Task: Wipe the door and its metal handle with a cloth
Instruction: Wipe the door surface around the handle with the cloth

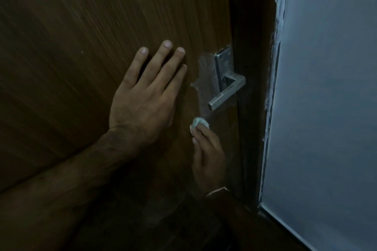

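Note:
A dark brown wooden door [91, 16] fills the left and middle of the view. Its metal lever handle [227, 92] sits on a steel backplate [223, 61] near the door's right edge. My left hand [146, 91] lies flat against the wood, fingers spread, just left of the handle, holding nothing. My right hand [208, 153] is below the handle, fingers closed on a small wadded white cloth [199, 123] pressed to the door just under the lever's tip. A pale smeared patch shows on the wood left of the backplate.
A dark door frame [253, 67] runs down right of the handle. Beyond it stands a pale grey-blue wall [326, 98] with a rough, chipped painted edge. The lower part of the view is very dark.

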`<state>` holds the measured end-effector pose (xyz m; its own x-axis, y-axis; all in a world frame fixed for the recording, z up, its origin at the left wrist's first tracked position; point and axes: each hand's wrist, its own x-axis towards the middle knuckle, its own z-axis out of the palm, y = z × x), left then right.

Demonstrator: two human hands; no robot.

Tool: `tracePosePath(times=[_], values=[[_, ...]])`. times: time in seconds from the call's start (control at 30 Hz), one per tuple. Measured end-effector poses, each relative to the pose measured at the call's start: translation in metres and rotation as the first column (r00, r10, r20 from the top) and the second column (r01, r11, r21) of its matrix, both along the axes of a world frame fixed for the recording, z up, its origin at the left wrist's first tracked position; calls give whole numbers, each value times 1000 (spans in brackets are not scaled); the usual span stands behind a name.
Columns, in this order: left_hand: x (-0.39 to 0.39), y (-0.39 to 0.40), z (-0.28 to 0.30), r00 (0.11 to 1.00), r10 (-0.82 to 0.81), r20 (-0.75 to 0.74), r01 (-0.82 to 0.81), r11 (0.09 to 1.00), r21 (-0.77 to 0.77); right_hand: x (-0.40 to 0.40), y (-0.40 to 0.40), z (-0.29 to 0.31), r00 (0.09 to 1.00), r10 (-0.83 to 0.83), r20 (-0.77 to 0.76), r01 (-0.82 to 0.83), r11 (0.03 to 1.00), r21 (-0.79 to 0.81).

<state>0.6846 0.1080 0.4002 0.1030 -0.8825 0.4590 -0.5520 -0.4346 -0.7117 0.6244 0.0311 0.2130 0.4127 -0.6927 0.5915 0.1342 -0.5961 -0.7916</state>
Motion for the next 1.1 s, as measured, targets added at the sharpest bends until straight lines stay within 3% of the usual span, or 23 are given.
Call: tracePosePath(times=[0.13, 0.33, 0.47, 0.6, 0.7, 0.8, 0.97, 1.1], values=[[-4, 2, -20, 1000, 4, -18, -4, 1000, 13, 3, -20, 12, 990, -123, 61, 102, 954, 282], [-6, 7, -46, 996, 92, 7, -93, 994, 64, 3, -41, 15, 988, -144, 55, 104, 886, 452], [-7, 4, -53, 999, 47, -17, -47, 999, -9, 6, -38, 19, 994, -87, 71, 55, 926, 374], [-6, 4, -55, 998, 37, -53, -37, 999, 9, 10, -70, 18, 977, -211, 45, 160, 851, 501], [-6, 5, -55, 998, 30, -53, -31, 999, -27, 14, -76, 17, 978, -209, 24, 177, 881, 440], [-7, 3, -57, 997, 11, -72, -12, 1000, -18, 17, -88, 12, 962, -272, 9, 234, 844, 483], [-4, 2, -58, 999, 5, -51, -6, 1000, -28, 13, -89, 17, 969, -246, 16, 209, 853, 478], [-2, 3, -59, 1000, 16, -27, -17, 999, -40, 6, -62, 15, 988, -149, 35, 126, 918, 375]])
